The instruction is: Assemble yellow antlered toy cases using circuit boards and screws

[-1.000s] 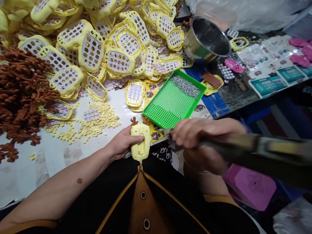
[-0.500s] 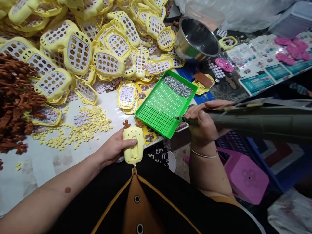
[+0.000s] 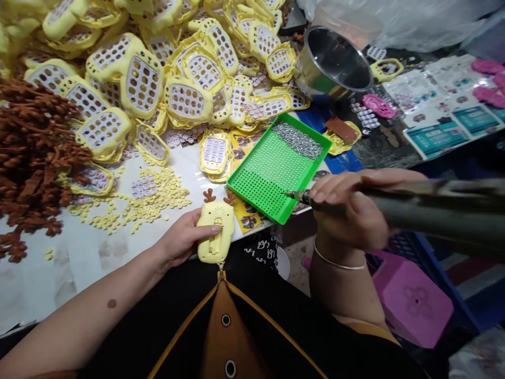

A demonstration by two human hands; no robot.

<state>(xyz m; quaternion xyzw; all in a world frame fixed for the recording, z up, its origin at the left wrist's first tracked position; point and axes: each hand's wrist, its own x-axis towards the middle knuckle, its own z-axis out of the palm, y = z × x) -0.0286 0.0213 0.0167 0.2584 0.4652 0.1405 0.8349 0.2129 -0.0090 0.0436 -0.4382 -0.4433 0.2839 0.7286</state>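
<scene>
My left hand [image 3: 183, 237] is closed round a yellow toy phone [image 3: 215, 216] with brown antlers, its back with an open battery slot facing up and my thumb across it. My right hand [image 3: 347, 205] grips a long dark power screwdriver [image 3: 430, 208] that runs off to the right, blurred in part. Its bit points left, over the near part of a green perforated tray [image 3: 260, 192]. Small silver screws [image 3: 298, 139] lie heaped at the tray's far end. Whether the bit touches the tray or carries a screw I cannot tell.
Yellow toy shells [image 3: 144, 87] are piled at the back left, beside a heap of brown antlers [image 3: 35, 152]. Small yellow rings [image 3: 161, 192] lie scattered before them. A metal pot [image 3: 333, 60] stands behind the tray. A pink stool [image 3: 414, 300] is below right.
My right hand has swung the screwdriver from near the tray's front corner to over the tray, its bit now pointing at the holes. My left hand keeps hold of the toy phone.
</scene>
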